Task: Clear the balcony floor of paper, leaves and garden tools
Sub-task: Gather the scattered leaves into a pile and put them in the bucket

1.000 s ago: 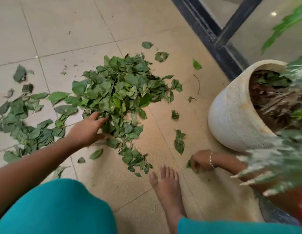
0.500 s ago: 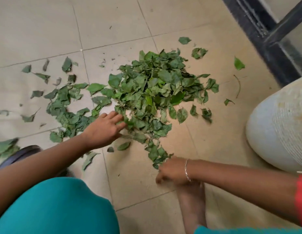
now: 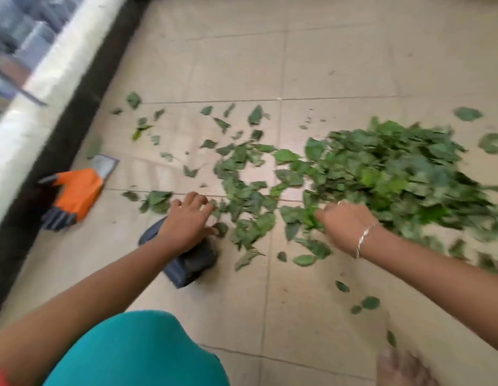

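A thick pile of green leaves lies on the tiled floor at the right, and looser leaves trail off to the left. My left hand rests on the loose leaves with its fingers spread. My right hand, with a bangle on its wrist, lies with straight fingers on the pile's near left edge. An orange and grey garden glove lies by the left wall. Beside it is a small grey scrap, perhaps paper. The frame is blurred by motion.
A dark grey object lies on the floor, partly under my left wrist. A white ledge with a dark base strip runs along the left. My teal-clad knee and bare foot are at the bottom.
The view has swung left; the pot is out of sight and the wall and glove have appeared. My right hand moved up from near my foot onto the pile's edge. My left hand shifted onto the scattered leaves.
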`<act>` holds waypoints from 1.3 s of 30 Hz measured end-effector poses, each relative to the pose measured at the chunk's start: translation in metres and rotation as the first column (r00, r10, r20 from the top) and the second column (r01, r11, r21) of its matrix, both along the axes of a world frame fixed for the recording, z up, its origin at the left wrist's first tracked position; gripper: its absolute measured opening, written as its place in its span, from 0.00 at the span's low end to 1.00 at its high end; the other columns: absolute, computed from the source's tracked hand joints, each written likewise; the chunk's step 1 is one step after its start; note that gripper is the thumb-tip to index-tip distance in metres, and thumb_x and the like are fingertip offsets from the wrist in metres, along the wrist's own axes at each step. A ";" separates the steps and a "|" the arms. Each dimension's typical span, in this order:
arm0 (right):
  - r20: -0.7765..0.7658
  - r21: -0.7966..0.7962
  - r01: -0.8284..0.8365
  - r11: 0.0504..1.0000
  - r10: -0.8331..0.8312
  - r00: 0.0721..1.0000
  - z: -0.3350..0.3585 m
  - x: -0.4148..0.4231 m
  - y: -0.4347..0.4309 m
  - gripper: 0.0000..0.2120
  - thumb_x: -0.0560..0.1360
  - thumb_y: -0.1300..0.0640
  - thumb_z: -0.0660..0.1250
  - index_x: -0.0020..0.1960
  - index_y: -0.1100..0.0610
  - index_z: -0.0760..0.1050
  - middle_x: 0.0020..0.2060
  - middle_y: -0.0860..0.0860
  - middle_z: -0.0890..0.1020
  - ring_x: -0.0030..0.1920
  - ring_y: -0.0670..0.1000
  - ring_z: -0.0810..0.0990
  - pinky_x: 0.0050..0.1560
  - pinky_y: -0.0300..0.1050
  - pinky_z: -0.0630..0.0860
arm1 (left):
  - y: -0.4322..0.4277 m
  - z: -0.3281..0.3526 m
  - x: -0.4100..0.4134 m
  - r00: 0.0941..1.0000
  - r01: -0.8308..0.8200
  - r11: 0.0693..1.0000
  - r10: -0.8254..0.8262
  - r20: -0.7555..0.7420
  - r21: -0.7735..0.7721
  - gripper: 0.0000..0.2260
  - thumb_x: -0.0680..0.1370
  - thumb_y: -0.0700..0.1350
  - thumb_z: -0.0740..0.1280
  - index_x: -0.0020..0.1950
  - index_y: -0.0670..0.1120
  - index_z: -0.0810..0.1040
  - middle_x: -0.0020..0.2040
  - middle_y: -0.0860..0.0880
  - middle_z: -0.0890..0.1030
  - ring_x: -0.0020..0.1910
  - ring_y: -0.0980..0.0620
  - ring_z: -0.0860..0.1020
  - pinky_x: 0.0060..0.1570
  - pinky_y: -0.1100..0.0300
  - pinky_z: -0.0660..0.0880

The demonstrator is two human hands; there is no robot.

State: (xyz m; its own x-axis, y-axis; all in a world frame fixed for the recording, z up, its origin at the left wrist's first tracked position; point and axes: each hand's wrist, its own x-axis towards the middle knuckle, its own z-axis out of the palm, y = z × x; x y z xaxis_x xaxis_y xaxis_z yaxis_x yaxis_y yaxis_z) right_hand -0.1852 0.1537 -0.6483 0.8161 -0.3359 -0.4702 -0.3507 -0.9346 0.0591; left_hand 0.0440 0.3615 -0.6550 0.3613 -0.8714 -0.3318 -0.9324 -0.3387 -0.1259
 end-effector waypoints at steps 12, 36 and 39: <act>-0.009 -0.008 -0.695 0.719 0.695 0.719 -0.056 0.070 0.058 0.29 0.78 0.61 0.54 0.76 0.57 0.46 0.76 0.56 0.44 0.76 0.57 0.46 0.72 0.62 0.46 | 0.088 0.006 0.002 0.995 -0.095 0.932 0.088 0.037 0.349 0.24 0.77 0.52 0.62 0.71 0.48 0.63 0.69 0.45 0.63 0.68 0.44 0.62 0.64 0.48 0.63; 0.331 -0.066 -0.611 0.789 0.595 0.732 -0.108 -0.029 0.020 0.23 0.78 0.44 0.48 0.68 0.54 0.63 0.66 0.55 0.73 0.66 0.55 0.72 0.67 0.58 0.57 | -0.065 -0.065 -0.159 0.377 -0.889 0.370 0.255 -0.891 -0.270 0.27 0.78 0.56 0.45 0.72 0.45 0.66 0.73 0.47 0.66 0.74 0.50 0.59 0.75 0.54 0.49; 0.338 -0.193 -0.432 0.881 0.473 0.814 -0.109 -0.027 -0.033 0.24 0.80 0.45 0.46 0.70 0.56 0.62 0.69 0.55 0.68 0.67 0.57 0.70 0.72 0.54 0.43 | -0.061 -0.060 -0.160 0.386 -0.910 0.269 0.262 -0.885 -0.317 0.25 0.79 0.54 0.47 0.71 0.44 0.67 0.71 0.47 0.69 0.73 0.50 0.61 0.74 0.51 0.52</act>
State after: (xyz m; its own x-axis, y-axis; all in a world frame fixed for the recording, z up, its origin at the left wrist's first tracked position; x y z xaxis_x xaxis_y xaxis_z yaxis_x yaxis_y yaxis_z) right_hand -0.2118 0.1202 -0.7571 0.9920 0.0850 -0.0928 0.0956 -0.9886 0.1161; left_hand -0.1162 0.3006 -0.7148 0.8805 -0.4474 -0.1569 -0.0710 -0.4517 0.8894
